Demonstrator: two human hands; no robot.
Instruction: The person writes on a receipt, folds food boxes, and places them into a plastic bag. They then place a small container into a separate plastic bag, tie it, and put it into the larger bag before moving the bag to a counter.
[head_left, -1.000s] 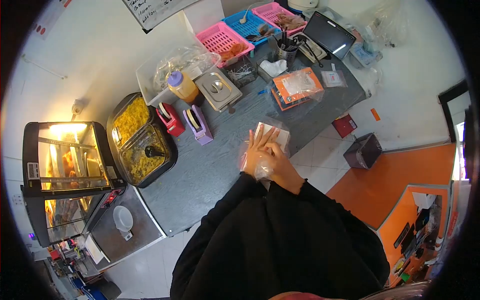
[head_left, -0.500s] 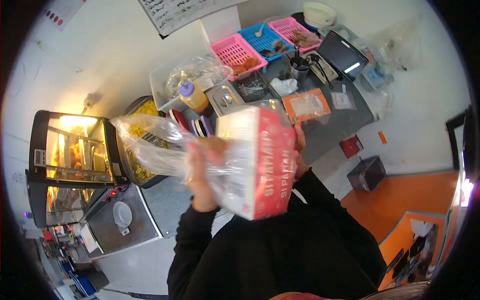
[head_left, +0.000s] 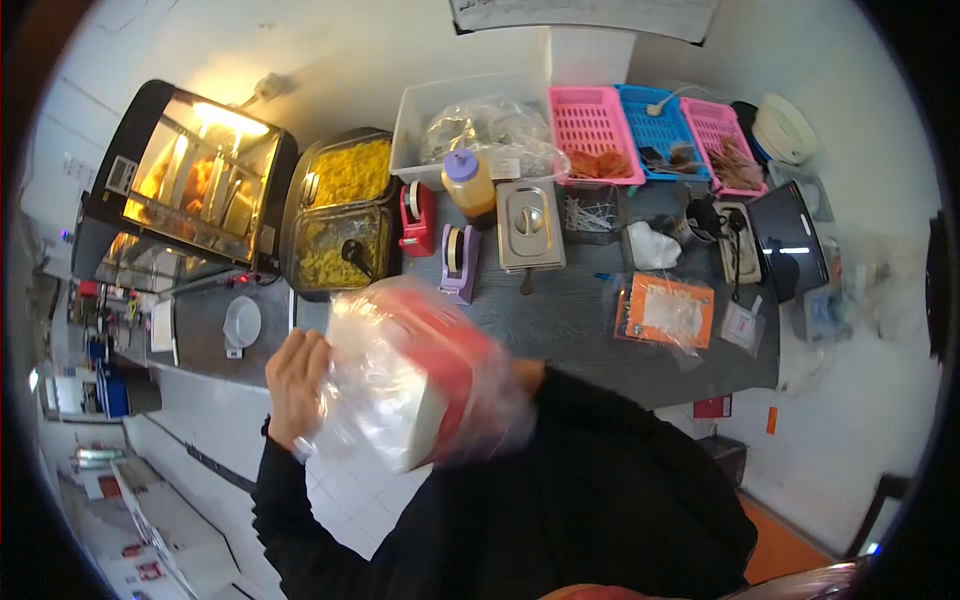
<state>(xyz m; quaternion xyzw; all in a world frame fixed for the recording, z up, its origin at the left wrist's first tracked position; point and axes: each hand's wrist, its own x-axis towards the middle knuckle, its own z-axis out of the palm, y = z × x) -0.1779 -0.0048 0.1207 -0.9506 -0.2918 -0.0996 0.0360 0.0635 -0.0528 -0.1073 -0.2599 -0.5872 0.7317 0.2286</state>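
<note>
A red and white carton (head_left: 455, 365) sits inside a clear plastic bag (head_left: 375, 335), tilted in front of my body above the counter's near edge. Closed on the bag's left side is my left hand (head_left: 297, 385), fingers curled with knuckles up. My right hand (head_left: 527, 376) is at the carton's right side; only a sliver of it shows, and its fingers are hidden behind the bag and carton. Motion blurs the carton's print. Just beyond the bag stand a purple tape dispenser (head_left: 459, 265) and a red tape dispenser (head_left: 416, 220).
Food trays (head_left: 345, 250) with yellow rice stand beside a lit warming cabinet (head_left: 190, 190). Behind the carton are a sauce bottle (head_left: 468, 185) and a lidded steel container (head_left: 529, 225). Farther right are an orange packet (head_left: 670, 312), pink basket (head_left: 596, 130) and tablet (head_left: 790, 240).
The view has swung, so the counter shows farther right. The carton has turned and moved left and lower. My left hand has moved from the carton's front to the bag's left side.
</note>
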